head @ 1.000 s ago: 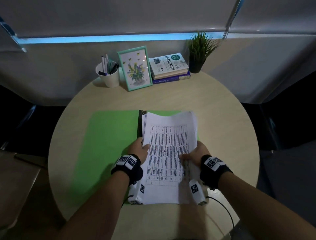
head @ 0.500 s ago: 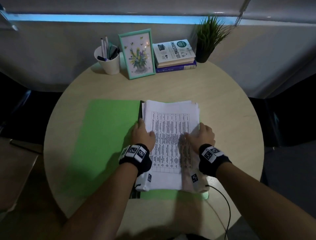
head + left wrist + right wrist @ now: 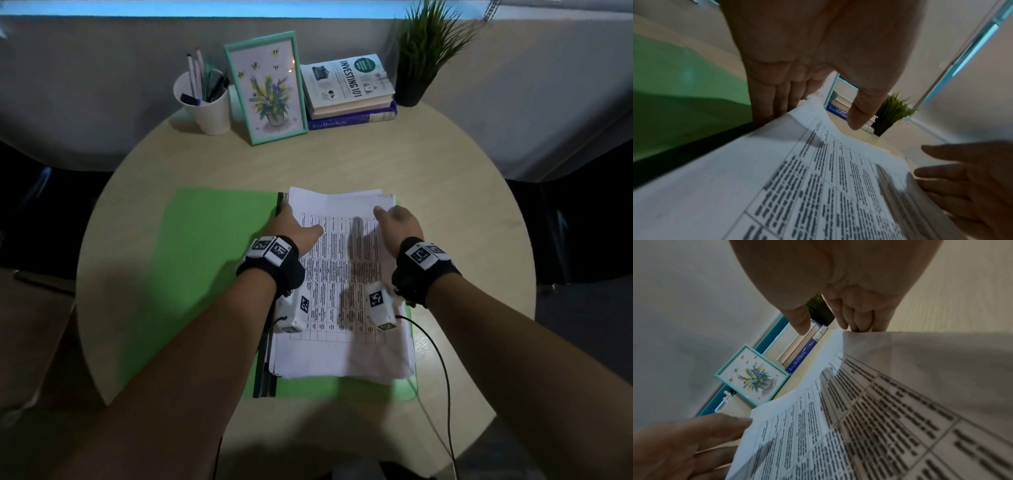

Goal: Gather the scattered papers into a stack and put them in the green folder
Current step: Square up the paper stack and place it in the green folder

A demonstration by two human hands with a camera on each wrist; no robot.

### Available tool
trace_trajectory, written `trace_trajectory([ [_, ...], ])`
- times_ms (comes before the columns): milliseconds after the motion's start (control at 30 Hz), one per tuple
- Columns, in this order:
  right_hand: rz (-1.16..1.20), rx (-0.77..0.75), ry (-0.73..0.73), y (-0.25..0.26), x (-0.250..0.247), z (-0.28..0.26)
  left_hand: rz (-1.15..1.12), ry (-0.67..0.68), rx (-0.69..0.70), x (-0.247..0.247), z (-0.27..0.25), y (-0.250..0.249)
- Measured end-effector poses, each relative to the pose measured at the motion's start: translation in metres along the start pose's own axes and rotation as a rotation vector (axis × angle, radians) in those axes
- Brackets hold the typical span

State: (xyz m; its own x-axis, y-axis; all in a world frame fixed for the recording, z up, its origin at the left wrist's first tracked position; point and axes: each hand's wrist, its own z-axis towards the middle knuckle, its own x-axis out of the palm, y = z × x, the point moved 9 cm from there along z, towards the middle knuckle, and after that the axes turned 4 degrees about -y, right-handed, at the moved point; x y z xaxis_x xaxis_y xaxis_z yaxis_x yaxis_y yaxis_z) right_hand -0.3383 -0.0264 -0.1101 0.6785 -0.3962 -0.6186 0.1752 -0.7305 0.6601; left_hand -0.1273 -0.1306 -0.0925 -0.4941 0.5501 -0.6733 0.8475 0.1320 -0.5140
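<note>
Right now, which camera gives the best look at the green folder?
The head view: the green folder lies open on the table, the paper stack on its right half. The left wrist view shows only a blurred green patch beside the papers. The right wrist view shows none of it.

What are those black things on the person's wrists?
Each bare forearm wears a black wrist strap, the left wristband and the right wristband, topped with white tiles printed with black square codes. A small white camera box hangs under each, and a thin black cable trails from the right one.
</note>
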Motion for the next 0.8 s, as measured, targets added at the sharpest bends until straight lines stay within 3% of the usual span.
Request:
trace_trajectory([
  [200,0.040,0.089,0.020,-0.015,-0.011,-0.025,-0.015,-0.074,-0.070,-0.011,-0.014,0.019],
  [500,0.102,0.260,0.017,-0.084,-0.015,-0.129,-0.024,-0.112,-0.148,0.026,-0.123,0.079],
  [800,0.003,0.232,-0.010,-0.107,0.006,-0.161,0.115,-0.123,-0.089,0.054,-0.149,0.081],
])
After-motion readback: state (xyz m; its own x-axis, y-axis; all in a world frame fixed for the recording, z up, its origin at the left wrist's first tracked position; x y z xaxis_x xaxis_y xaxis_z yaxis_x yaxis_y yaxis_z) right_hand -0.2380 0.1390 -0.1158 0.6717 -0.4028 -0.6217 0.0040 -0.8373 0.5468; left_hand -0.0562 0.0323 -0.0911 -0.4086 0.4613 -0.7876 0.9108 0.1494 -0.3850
